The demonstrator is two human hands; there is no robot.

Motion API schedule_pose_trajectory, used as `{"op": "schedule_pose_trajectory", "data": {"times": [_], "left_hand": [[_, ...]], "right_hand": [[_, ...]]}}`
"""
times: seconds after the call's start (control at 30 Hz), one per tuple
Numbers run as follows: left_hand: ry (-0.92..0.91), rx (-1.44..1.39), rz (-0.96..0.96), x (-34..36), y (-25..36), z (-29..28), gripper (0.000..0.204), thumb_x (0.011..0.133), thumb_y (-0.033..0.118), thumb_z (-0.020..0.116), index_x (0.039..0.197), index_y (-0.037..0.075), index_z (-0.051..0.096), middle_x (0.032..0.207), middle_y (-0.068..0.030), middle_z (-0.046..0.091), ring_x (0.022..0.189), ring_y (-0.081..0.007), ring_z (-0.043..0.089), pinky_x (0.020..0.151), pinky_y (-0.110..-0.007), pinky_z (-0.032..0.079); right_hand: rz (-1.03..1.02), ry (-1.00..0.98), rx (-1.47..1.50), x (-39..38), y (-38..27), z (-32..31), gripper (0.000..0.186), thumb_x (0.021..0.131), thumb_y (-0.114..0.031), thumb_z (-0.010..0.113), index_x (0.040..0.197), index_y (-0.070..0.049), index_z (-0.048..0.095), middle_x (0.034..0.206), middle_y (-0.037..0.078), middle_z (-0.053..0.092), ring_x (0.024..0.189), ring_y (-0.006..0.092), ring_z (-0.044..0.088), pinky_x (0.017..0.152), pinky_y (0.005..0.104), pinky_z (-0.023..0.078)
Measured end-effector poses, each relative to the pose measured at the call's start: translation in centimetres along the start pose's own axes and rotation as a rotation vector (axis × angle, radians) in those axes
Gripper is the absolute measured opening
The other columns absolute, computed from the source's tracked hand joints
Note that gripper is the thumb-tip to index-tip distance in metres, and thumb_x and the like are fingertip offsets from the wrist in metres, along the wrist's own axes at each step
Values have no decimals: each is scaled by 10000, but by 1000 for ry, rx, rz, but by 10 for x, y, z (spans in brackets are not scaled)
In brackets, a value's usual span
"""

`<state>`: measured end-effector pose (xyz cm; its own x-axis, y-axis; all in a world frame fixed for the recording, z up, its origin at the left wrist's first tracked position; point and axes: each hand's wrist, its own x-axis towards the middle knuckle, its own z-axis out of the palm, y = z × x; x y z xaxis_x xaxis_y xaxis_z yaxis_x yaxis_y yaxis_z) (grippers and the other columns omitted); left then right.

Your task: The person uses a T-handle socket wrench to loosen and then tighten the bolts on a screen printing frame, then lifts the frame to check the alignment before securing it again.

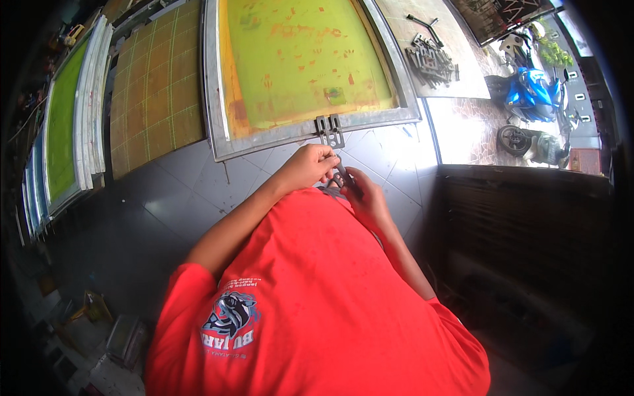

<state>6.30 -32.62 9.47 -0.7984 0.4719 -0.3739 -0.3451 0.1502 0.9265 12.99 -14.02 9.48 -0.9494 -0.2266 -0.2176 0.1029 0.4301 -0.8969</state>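
Observation:
My left hand (309, 165) is closed just off the near edge of a screen-printing frame (277, 140), its fingertips pinched at the upper end of a dark narrow bar (343, 173). My right hand (367, 198) is closed round the bar's lower part. The bar's exact kind cannot be made out. Right beyond my fingers, a slotted metal bracket (335, 137) sits on the frame's near rail and sticks out toward me. Yellow-green mesh (304, 66) with reddish stains fills the frame.
On a pale board (465, 76) at the far right lies a pile of metal parts (430, 61). Brown gridded boards (158, 92) stand left of the frame, with stacked screens (69, 125) farther left. A blue motorcycle (533, 89) is parked beyond, right of the tiled floor (191, 191).

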Motion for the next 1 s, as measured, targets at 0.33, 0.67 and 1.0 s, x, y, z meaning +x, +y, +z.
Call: {"op": "schedule_pose_trajectory", "data": {"times": [0.33,0.67,1.0], "left_hand": [[773,886,467,-15,-35,-48,392,786,215,633,1102,19,507,1084,-168,530,1043,-336,480,906,-413,378],[744,1048,452,-22,-66,-58,416,743,233,666,1092,60,523,1111,-125,469,1074,-314,437,937,-427,335],[778,1199,514,-20,-82,-62,455,740,251,675,1127,81,507,1149,-126,455,1089,-314,426,928,-445,316]], "right_hand": [[186,204,3,42,5,20,409,870,-54,461,1275,-12,416,894,230,597,792,325,599,726,369,458],[-16,351,-185,49,14,43,405,857,-18,493,1260,-7,446,920,189,541,818,356,556,752,394,453],[-145,257,-235,58,28,21,423,842,-28,542,1261,-52,484,881,183,571,828,338,579,739,361,457]]}}
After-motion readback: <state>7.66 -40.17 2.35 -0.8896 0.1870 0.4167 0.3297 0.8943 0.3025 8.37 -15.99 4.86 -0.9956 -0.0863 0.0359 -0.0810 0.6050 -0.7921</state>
